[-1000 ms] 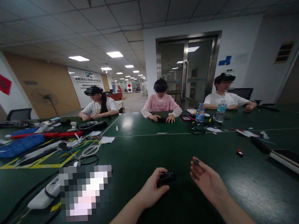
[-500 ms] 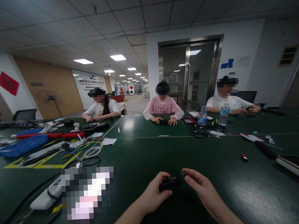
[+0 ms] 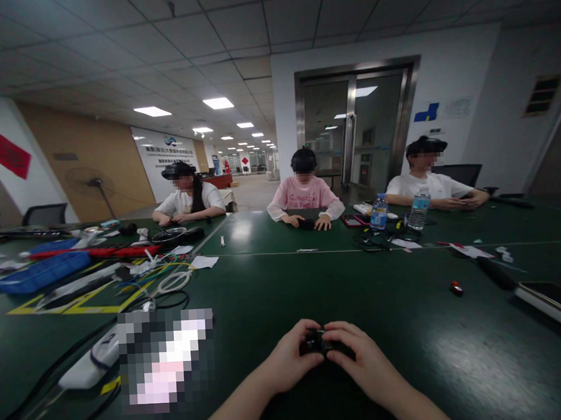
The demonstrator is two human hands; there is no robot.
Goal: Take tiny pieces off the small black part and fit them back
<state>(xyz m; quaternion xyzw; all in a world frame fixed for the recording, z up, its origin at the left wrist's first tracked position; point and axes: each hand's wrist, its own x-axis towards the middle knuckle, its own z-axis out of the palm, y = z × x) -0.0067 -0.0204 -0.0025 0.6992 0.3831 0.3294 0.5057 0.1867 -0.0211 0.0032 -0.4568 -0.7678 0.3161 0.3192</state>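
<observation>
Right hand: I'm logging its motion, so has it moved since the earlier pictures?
Yes: the right hand moved left, away from the small red object.

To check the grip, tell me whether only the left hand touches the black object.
No, the left hand and right hand both hold the black object.

So there was just the one view, from a camera worn on the person's head, looking forward and a bit down across the green bench [image 3: 387, 279]. Both forearms came in from the bottom edge, with the left hand [image 3: 291, 357] and right hand [image 3: 358, 356] low in the middle, pretty close to the lens. It took in plenty of room too: three seated people faced it from the far side, well back, then the glass doors [image 3: 356, 131] and the ceiling [image 3: 233, 24] up top. No second view shared any of it.
</observation>
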